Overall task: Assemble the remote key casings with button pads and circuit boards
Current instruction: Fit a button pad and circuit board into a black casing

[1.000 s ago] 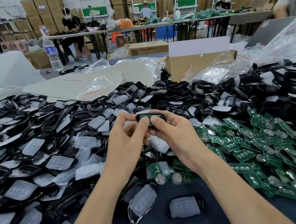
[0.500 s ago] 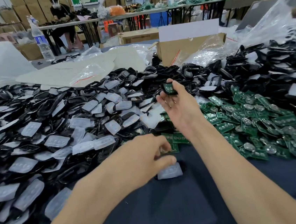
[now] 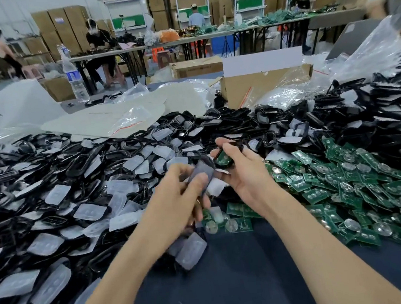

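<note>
— Starting close in, what lies nearest?

— Dark bench (image 3: 233, 284), with one loose button pad (image 3: 191, 251) just below the left hand (image 3: 181, 196).

— And the hands themselves?

— The left hand pinches a greyish pad (image 3: 203, 172). It is blurred, so I cannot tell whether anything sits behind it. The right hand (image 3: 246, 171), palm up, grips a black casing (image 3: 230, 164) with a green circuit board (image 3: 223, 158) showing in it.

— How do the two pieces lie?

— Nearly touching. The greyish pad is just left of the black casing, its long axis running away from the wrist and leaning toward the right hand. I judge the next move carries it rightward onto the black casing.

— Farther out?

— A heap of boards (image 3: 346, 186) lies right of the right hand. Piled shells and pads (image 3: 74, 189) lie left of the left hand, with more beyond both.
</note>
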`<state>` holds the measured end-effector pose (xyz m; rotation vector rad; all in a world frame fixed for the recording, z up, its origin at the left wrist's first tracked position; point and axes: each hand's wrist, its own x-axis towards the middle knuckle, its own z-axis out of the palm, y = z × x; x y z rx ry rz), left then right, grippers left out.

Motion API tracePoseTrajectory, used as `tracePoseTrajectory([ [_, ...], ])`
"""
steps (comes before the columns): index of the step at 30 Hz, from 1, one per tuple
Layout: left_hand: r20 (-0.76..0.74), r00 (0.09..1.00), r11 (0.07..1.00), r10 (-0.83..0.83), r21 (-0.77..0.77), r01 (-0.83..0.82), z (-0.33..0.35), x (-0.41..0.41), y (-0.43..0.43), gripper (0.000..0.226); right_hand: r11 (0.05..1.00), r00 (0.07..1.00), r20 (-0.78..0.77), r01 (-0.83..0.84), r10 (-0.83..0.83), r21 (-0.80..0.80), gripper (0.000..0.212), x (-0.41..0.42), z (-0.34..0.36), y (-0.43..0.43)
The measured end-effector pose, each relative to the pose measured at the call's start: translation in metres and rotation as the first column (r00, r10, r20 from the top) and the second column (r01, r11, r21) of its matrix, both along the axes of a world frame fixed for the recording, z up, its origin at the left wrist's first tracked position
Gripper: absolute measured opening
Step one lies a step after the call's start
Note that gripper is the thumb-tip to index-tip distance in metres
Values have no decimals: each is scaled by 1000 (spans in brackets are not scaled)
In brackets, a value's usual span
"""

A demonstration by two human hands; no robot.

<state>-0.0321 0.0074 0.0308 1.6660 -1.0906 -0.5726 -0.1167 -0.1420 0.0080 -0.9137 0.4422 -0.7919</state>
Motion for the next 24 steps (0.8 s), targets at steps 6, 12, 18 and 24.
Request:
tracePoseTrajectory([
  [6, -192, 974, 974, 117, -168, -150, -8, 25, -26, 12, 926, 978, -189, -150, 88, -346, 26, 10, -5, 12],
  [12, -188, 979, 975, 82, -186, -118, -18, 28, -30, 5, 830, 964, -267, -156, 10, -535, 23, 10, -1, 16],
  [18, -150, 989, 987, 13, -159, -37, -19, 28, -27, 18, 816, 948, -318, -168, -20, -553, 20, 9, -1, 18],
  [24, -89, 996, 990, -9, -143, -4, -21, 29, -25, 27, 807, 939, -341, -168, -43, -566, 22, 9, -3, 16],
])
